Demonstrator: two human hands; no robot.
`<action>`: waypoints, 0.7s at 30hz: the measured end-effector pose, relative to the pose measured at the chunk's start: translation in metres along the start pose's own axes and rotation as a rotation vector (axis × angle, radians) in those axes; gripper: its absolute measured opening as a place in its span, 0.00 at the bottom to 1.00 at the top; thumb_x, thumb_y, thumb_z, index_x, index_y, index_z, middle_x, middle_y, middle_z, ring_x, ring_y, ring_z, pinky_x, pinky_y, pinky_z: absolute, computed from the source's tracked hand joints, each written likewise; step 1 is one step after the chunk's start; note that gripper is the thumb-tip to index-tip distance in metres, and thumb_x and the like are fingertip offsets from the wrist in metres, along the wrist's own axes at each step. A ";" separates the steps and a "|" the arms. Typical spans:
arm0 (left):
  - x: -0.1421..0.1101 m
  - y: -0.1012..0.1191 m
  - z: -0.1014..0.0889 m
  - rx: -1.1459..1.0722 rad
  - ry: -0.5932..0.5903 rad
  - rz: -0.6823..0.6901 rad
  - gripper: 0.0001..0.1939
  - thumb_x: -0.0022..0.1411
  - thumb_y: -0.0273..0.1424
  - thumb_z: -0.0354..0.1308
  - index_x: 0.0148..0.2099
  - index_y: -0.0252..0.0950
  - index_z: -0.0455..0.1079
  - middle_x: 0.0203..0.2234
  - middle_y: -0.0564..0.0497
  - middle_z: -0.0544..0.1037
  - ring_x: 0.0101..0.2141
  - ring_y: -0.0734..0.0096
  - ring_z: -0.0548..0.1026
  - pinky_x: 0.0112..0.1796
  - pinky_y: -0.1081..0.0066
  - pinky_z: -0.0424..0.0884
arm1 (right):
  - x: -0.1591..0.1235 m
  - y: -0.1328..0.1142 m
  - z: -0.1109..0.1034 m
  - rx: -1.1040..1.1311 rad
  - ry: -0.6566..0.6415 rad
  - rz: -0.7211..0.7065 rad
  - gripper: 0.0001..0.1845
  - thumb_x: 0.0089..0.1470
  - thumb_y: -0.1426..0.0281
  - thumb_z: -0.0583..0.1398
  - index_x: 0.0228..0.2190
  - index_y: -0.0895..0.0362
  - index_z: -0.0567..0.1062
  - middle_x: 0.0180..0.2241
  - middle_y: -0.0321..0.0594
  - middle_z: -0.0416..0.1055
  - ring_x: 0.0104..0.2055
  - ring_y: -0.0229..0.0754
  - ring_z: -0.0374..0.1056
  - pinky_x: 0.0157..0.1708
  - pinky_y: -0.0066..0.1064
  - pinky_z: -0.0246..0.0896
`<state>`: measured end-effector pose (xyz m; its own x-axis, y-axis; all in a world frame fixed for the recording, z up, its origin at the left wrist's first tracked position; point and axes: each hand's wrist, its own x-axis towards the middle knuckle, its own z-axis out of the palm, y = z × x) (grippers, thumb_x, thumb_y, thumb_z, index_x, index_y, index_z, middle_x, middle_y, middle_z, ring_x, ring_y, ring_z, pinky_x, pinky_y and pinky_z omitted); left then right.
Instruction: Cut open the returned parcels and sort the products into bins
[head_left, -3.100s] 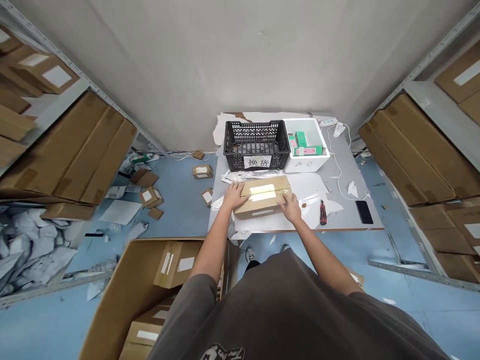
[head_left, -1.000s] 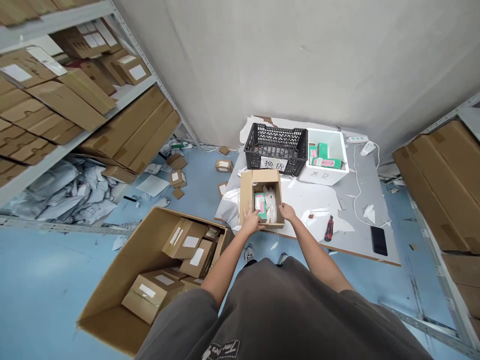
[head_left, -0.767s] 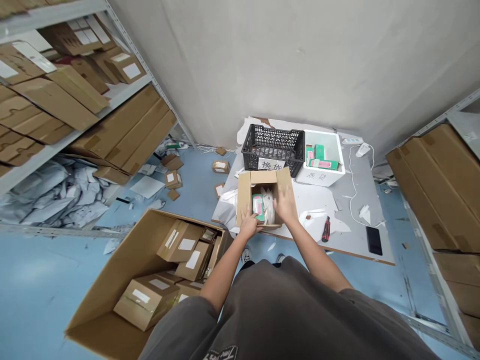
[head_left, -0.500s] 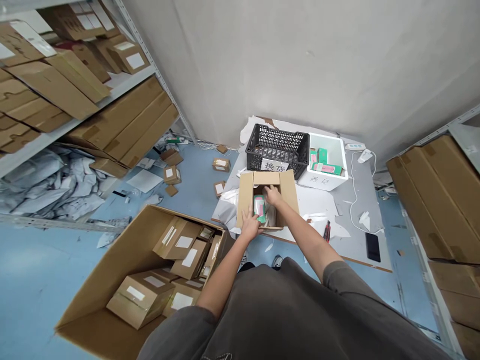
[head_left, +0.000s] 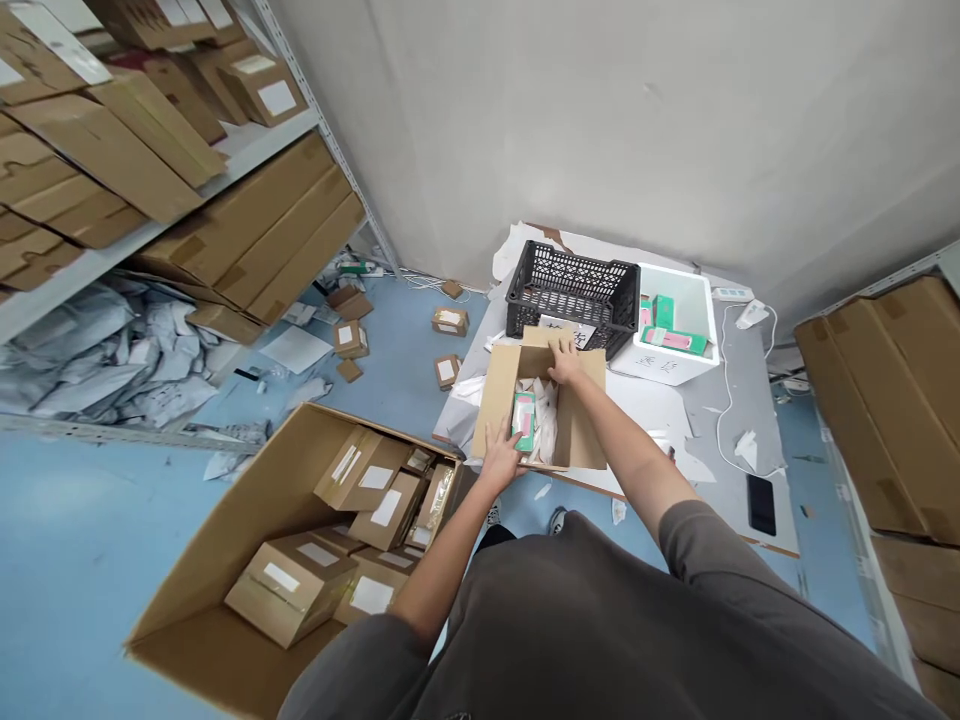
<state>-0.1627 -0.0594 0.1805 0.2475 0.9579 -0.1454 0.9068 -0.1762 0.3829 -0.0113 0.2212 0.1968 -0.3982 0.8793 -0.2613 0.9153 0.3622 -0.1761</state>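
Observation:
An opened cardboard box (head_left: 501, 385) sits at the table's front edge, flaps folded outward. Inside it are a small green box with a pink panel (head_left: 524, 420) and crumpled white paper packing (head_left: 547, 410). My left hand (head_left: 501, 460) grips the near left edge of the cardboard box, fingers over the left flap and thumb by the green box. At the far right corner, my right hand (head_left: 564, 360) holds the box by its far flap, fingers lying over the cardboard. The undersides of both hands are hidden.
Behind stand a black plastic crate (head_left: 574, 275) and a white bin (head_left: 675, 370) holding green boxes. A phone (head_left: 760, 504) and cable lie on the table (head_left: 776, 535). A large carton (head_left: 217, 520) of parcels stands at left. Shelves flank both sides.
My right hand has come out of the cardboard box and moved to its far flap. More white paper shows inside. The view has shifted slightly; my left hand stays at the near left edge.

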 end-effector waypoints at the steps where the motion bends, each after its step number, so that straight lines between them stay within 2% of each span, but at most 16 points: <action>1: -0.001 0.000 0.002 -0.003 0.005 -0.005 0.10 0.58 0.39 0.75 0.40 0.42 0.85 0.64 0.42 0.76 0.75 0.31 0.46 0.68 0.23 0.29 | 0.004 0.000 0.003 -0.011 -0.003 0.007 0.47 0.59 0.68 0.64 0.74 0.56 0.55 0.74 0.54 0.53 0.75 0.62 0.47 0.71 0.50 0.46; 4: -0.002 0.000 0.008 -0.012 0.036 -0.012 0.10 0.58 0.38 0.76 0.40 0.42 0.85 0.66 0.42 0.74 0.76 0.33 0.46 0.69 0.24 0.32 | 0.011 -0.001 0.010 -0.015 0.030 0.008 0.41 0.59 0.68 0.62 0.71 0.56 0.61 0.67 0.56 0.64 0.68 0.60 0.57 0.69 0.52 0.48; 6: -0.004 -0.002 0.010 -0.017 0.058 -0.008 0.09 0.58 0.38 0.76 0.40 0.42 0.85 0.67 0.43 0.73 0.76 0.35 0.45 0.69 0.25 0.33 | 0.010 -0.002 0.010 0.000 0.046 0.005 0.38 0.60 0.68 0.61 0.70 0.57 0.63 0.65 0.57 0.66 0.67 0.60 0.58 0.69 0.52 0.47; 9: -0.004 -0.010 0.008 -0.029 0.063 -0.007 0.09 0.57 0.37 0.76 0.39 0.42 0.85 0.67 0.43 0.73 0.76 0.36 0.44 0.70 0.26 0.32 | -0.001 -0.009 0.006 0.031 0.098 -0.028 0.42 0.60 0.68 0.62 0.73 0.55 0.59 0.71 0.56 0.58 0.74 0.61 0.49 0.72 0.55 0.39; 11: -0.002 -0.019 0.003 -0.042 0.066 -0.017 0.09 0.57 0.38 0.76 0.39 0.42 0.85 0.66 0.43 0.73 0.76 0.34 0.45 0.70 0.26 0.32 | -0.015 -0.019 0.005 0.080 0.171 -0.079 0.42 0.62 0.68 0.60 0.73 0.55 0.58 0.75 0.54 0.51 0.77 0.60 0.41 0.74 0.56 0.37; 13: 0.002 -0.029 -0.005 -0.046 0.074 -0.023 0.08 0.56 0.37 0.77 0.38 0.41 0.85 0.65 0.42 0.75 0.76 0.33 0.47 0.69 0.25 0.32 | -0.030 -0.033 0.009 0.164 0.191 -0.140 0.37 0.64 0.68 0.58 0.71 0.58 0.62 0.75 0.54 0.52 0.77 0.57 0.43 0.74 0.51 0.41; 15: 0.008 -0.040 -0.014 -0.024 0.079 -0.013 0.08 0.55 0.35 0.77 0.37 0.41 0.85 0.64 0.43 0.76 0.75 0.33 0.49 0.70 0.26 0.32 | -0.042 -0.052 0.017 0.266 0.080 -0.136 0.33 0.65 0.69 0.59 0.69 0.60 0.66 0.72 0.55 0.59 0.74 0.53 0.52 0.72 0.44 0.49; 17: 0.013 -0.048 -0.023 0.016 0.073 0.009 0.07 0.55 0.34 0.76 0.36 0.41 0.85 0.63 0.43 0.77 0.75 0.35 0.51 0.70 0.27 0.33 | -0.048 -0.072 0.030 0.348 -0.112 -0.028 0.33 0.62 0.71 0.63 0.67 0.59 0.69 0.67 0.54 0.67 0.69 0.52 0.63 0.68 0.39 0.58; 19: 0.014 -0.053 -0.028 0.050 0.065 0.019 0.06 0.56 0.34 0.76 0.36 0.41 0.84 0.61 0.43 0.78 0.74 0.35 0.52 0.71 0.28 0.34 | -0.048 -0.091 0.045 0.365 -0.235 0.076 0.30 0.57 0.72 0.67 0.61 0.61 0.74 0.58 0.55 0.77 0.60 0.53 0.73 0.58 0.36 0.68; 21: 0.011 -0.056 -0.030 0.065 0.068 0.008 0.06 0.56 0.35 0.76 0.36 0.41 0.85 0.59 0.42 0.79 0.74 0.35 0.52 0.71 0.28 0.34 | -0.044 -0.109 0.062 0.369 -0.326 0.161 0.23 0.54 0.71 0.70 0.51 0.63 0.79 0.45 0.53 0.82 0.47 0.53 0.79 0.45 0.35 0.74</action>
<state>-0.2210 -0.0326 0.1849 0.2330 0.9692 -0.0793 0.9256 -0.1960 0.3237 -0.0967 0.1235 0.1685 -0.3057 0.7518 -0.5843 0.9078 0.0450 -0.4170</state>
